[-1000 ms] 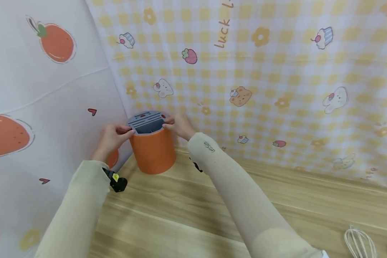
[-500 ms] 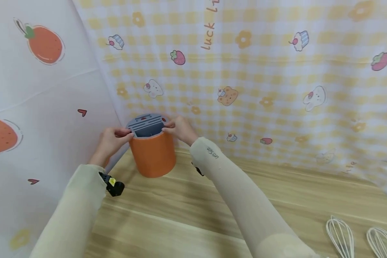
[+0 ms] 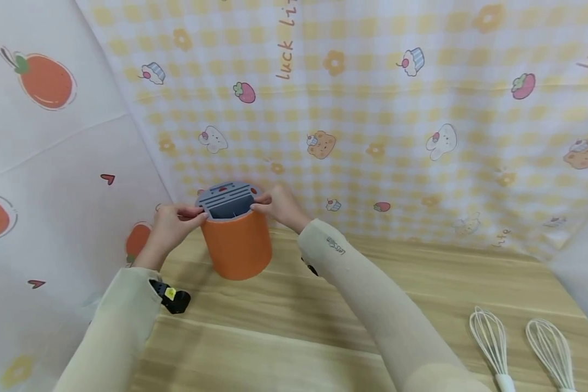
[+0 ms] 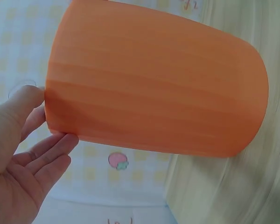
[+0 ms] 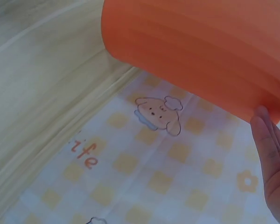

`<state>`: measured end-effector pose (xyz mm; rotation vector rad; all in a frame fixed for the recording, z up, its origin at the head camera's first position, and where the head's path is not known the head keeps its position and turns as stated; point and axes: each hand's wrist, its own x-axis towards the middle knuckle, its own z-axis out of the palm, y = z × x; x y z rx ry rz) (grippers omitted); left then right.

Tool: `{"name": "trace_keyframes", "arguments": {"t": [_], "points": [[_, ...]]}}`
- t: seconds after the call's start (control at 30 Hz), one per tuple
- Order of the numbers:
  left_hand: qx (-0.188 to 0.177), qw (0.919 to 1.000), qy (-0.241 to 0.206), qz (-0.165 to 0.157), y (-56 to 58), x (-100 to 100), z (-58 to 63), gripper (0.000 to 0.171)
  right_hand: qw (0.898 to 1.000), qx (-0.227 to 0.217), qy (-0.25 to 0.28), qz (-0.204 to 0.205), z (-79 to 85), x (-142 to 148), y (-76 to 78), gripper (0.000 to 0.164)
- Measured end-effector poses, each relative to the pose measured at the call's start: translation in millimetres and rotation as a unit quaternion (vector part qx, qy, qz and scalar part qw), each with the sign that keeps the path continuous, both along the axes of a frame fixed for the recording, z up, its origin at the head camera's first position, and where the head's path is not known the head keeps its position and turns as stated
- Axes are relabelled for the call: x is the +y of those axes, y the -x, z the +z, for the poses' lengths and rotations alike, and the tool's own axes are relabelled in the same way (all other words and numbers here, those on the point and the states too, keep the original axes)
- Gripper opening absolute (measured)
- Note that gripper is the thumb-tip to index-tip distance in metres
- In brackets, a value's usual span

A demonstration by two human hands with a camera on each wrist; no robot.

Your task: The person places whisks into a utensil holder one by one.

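Observation:
An orange round utensil holder (image 3: 237, 247) with a grey slotted top (image 3: 227, 190) stands upright in the corner of the table. Slots run across the back of its top, and a wide dark opening lies at the front. My left hand (image 3: 173, 228) pinches the rim on the left between thumb and fingers. On the opposite side, my right hand (image 3: 281, 207) grips the rim with its thumb by the opening. In the left wrist view, fingers (image 4: 51, 151) touch the smooth orange wall close to its upper end. The right wrist view has the fingers (image 5: 266, 135) against the wall too.
Two white whisks, a nearer-left whisk (image 3: 490, 337) and another whisk (image 3: 551, 348), lie on the wooden table (image 3: 274, 305) at the right. A yellow checked cloth (image 3: 372, 109) hangs behind the holder, and a white printed cloth (image 3: 63, 147) hangs at the left.
The head view has swung to the right, bringing both whisks further into the picture. Both hands stay on the holder's rim, and the holder shows no clear shift on the table.

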<state>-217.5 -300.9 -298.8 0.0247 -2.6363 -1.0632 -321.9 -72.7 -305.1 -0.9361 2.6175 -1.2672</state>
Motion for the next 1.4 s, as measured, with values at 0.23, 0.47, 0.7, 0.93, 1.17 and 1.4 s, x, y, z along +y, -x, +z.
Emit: {"name": "trace_keyframes", "arguments": {"t": [0.23, 0.47, 0.7, 0.93, 1.17, 1.4], "points": [[-0.013, 0.9996, -0.022, -0.015, -0.3, 17, -4.7, 0.036, 1.000, 0.014, -0.001, -0.017, -1.6, 23, -10.4, 0.028], [0.005, 0.9993, -0.028, -0.023, -0.7, 31, -8.7, 0.034, 0.999, 0.025, -0.001, -0.025, -1.3, 46, -24.2, 0.027], [-0.008, 0.9985, -0.039, -0.039, -2.2, 44, -9.7, 0.035, 0.999, 0.034, 0.001, -0.032, -2.0, 64, -36.6, 0.022], [-0.006, 0.9965, -0.055, -0.062, -5.4, 60, -14.0, 0.031, 0.998, 0.043, -0.012, -0.044, 0.6, 85, -48.3, 0.025], [-0.001, 0.9928, -0.086, -0.084, -5.6, 78, -18.2, 0.032, 0.995, 0.064, -0.040, -0.067, -1.0, 108, -57.5, 0.030], [-0.004, 0.9908, -0.081, -0.109, -5.7, 96, -14.8, 0.030, 0.992, 0.096, -0.032, -0.070, -0.5, 130, -68.6, 0.029]]}}
